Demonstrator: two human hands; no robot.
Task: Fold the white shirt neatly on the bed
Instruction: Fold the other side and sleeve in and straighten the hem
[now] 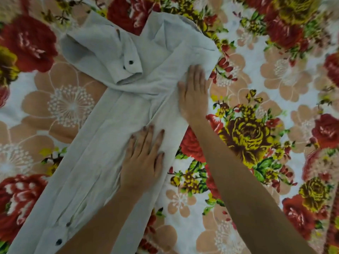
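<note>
The white shirt (102, 136) lies on the bed as a long narrow strip running from the lower left up to the top centre. Its sides are folded inward. A sleeve is doubled back over the upper part, its cuff (128, 70) showing a dark button. More dark buttons show near the lower left end. My left hand (145, 158) rests flat on the middle of the shirt, fingers spread. My right hand (192, 94) presses flat on the shirt's right edge higher up, fingers together. Neither hand grips the cloth.
The bed is covered with a floral bedsheet (256, 107) with red, yellow and peach flowers on white. It extends on all sides of the shirt, with wide bare sheet to the right.
</note>
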